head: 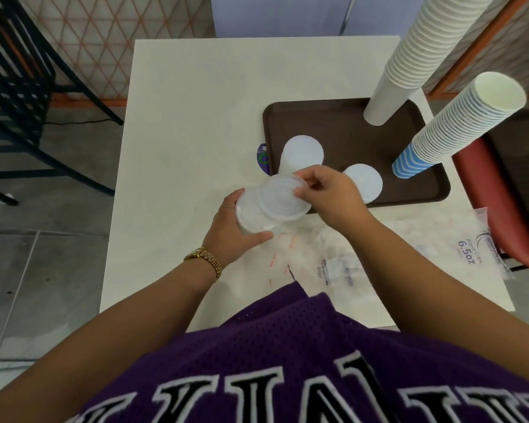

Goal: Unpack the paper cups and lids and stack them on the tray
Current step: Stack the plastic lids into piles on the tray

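My left hand (231,227) grips a stack of translucent lids (252,215) just in front of the brown tray (348,117). My right hand (327,192) pinches the top part of the lids (283,196), lifted and shifted toward the tray. On the tray stand two white lid stacks (303,151) (365,181), a tall column of white paper cups (409,59) and a column of blue-striped cups (449,129).
Empty clear plastic wrappers (394,248) lie on the white table (190,117) near its front right. A red chair (495,203) stands to the right, a dark metal chair (19,87) to the left. A purple sticker (263,157) peeks out beside the tray.
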`<state>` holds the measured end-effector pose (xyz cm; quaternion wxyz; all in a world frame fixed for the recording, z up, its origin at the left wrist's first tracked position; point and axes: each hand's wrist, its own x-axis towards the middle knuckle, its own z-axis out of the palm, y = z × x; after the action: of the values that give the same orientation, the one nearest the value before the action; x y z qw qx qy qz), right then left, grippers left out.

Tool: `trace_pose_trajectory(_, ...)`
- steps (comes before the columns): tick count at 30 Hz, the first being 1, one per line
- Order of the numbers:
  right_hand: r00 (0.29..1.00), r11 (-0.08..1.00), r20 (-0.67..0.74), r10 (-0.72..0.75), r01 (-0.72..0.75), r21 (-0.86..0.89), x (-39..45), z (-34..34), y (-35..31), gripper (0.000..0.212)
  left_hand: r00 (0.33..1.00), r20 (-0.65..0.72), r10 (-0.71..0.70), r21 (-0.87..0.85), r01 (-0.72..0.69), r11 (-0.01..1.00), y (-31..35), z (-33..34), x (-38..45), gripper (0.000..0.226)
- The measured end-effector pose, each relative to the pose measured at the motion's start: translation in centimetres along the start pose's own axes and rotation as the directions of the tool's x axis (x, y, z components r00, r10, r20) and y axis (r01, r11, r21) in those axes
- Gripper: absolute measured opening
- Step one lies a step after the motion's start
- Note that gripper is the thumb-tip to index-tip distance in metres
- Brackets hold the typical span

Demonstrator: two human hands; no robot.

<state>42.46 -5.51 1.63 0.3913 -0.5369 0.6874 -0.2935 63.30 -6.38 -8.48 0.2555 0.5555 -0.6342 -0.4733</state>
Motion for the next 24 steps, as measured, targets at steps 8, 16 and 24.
trace_pose_trajectory(8, 0.863, 0.99, -0.498, -0.082, 0.012, -0.141, 0.7, -7.0, 5.0, 0.012, 1.0, -0.011, -0.018, 0.038, 0.018, 0.999, 0.2, 0.1, 0.0, 0.103)
trace_pose_trajectory(16, 0.876, 0.763, -0.359, -0.322, 0.015, -0.646, 2.4, -6.7, 13.1, 0.023, 1.0, -0.013, -0.024, 0.06, 0.025, 0.998, 0.4, 0.1, 0.0, 0.102)
trace_pose_trajectory(24, 0.962, 0.818, -0.244, -0.122, -0.042, -0.574, 1.9, -6.3, 13.1, 0.066, 0.999, -0.017, -0.032, 0.07, 0.033, 0.997, 0.9, 0.2, -0.2, 0.101)
